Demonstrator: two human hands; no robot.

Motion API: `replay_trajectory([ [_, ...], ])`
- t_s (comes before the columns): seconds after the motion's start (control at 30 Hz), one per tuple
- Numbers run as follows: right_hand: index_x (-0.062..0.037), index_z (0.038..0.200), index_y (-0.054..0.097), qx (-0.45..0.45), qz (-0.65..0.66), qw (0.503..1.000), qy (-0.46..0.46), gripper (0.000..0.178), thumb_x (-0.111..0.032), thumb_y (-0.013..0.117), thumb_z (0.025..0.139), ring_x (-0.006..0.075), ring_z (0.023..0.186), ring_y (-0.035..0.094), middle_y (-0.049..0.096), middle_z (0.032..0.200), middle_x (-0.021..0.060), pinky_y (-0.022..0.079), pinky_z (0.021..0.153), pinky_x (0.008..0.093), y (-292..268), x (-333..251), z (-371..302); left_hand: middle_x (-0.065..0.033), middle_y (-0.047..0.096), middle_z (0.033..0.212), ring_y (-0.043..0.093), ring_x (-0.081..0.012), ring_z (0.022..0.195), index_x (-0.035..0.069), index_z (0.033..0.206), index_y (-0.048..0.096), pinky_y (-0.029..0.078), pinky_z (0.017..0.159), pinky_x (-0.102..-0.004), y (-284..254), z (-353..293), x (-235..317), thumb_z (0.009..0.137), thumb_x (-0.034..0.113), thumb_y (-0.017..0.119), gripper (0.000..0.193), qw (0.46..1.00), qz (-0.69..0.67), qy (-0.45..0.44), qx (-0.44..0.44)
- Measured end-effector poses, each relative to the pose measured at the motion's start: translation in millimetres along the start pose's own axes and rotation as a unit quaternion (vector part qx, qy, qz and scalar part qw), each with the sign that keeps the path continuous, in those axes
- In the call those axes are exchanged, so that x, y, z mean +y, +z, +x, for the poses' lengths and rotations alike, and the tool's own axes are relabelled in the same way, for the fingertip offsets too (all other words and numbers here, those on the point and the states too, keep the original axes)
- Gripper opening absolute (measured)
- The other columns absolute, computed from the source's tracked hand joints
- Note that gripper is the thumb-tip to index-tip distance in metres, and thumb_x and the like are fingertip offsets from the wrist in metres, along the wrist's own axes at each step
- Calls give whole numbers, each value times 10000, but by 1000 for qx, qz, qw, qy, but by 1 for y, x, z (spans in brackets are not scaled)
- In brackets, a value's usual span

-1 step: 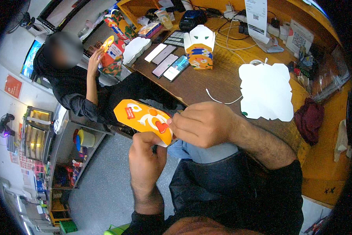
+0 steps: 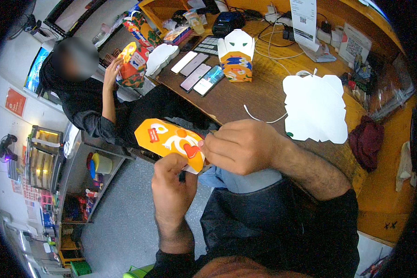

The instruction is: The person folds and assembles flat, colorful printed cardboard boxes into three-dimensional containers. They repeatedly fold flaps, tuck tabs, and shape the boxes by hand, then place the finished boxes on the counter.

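Observation:
Between my hands, above my lap, is a yellow-orange printed paper food box [image 2: 169, 139], with a fried-egg picture and a red heart on its panel. My left hand [image 2: 173, 185] pinches its lower edge between thumb and bent fingers. Closed on the box's right end, my right hand [image 2: 241, 146] hides that corner. On the table to the right lie flat white cardboard blanks [image 2: 314, 109], printed side down. An assembled food box [image 2: 237, 58] stands upright at the back of the table, its white flaps raised.
Several phones [image 2: 201, 76] lie on the table [image 2: 264, 102], near a white cable [image 2: 264, 121]. A seated co-worker at the left holds a red printed box [image 2: 133, 65]. White blanks [image 2: 162, 59] rest beside it. Dark red cloth [image 2: 366, 141] lies at the right edge.
The box in my hands has tilted very slightly, and my left hand has shifted a touch. Nothing else has visibly moved.

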State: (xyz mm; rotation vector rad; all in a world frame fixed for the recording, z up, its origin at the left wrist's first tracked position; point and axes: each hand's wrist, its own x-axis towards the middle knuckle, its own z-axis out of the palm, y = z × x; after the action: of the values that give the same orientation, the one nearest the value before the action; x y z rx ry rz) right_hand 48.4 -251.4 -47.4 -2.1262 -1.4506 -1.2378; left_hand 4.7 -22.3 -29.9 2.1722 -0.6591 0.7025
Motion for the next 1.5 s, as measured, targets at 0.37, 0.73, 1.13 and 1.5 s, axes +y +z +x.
replay_trajectory([
  [0.37,-107,1096,791,95,28,995,20,254,-178,779,852,172,815,710,701,995,7,577,645,321,-7,4,5,-110,801,823,794,-226,758,78,904,802,600,758,-328,-26,6,1,789,30,953,196,990,94,105,3],
  [0.73,-126,1213,837,78,228,955,172,346,-100,886,872,206,694,733,748,921,32,561,581,351,-26,-6,18,-135,820,914,814,-190,833,17,1014,774,628,755,-301,-4,3,11,918,-102,811,157,964,-249,-23,96],
  [1.13,-125,1130,854,105,298,916,248,253,-159,910,885,204,830,708,721,934,55,569,708,334,-22,-12,22,-147,799,980,797,-227,855,13,1062,739,614,776,-312,3,-2,-8,919,-83,821,190,990,-66,89,90],
  [1.5,-125,1067,852,154,347,882,279,176,-119,909,901,170,1000,575,496,1242,92,496,918,308,-32,-6,26,-295,307,1770,323,-453,1634,233,1774,135,244,1306,-685,8,-13,-14,811,1101,277,1304,649,-751,-63,105],
])
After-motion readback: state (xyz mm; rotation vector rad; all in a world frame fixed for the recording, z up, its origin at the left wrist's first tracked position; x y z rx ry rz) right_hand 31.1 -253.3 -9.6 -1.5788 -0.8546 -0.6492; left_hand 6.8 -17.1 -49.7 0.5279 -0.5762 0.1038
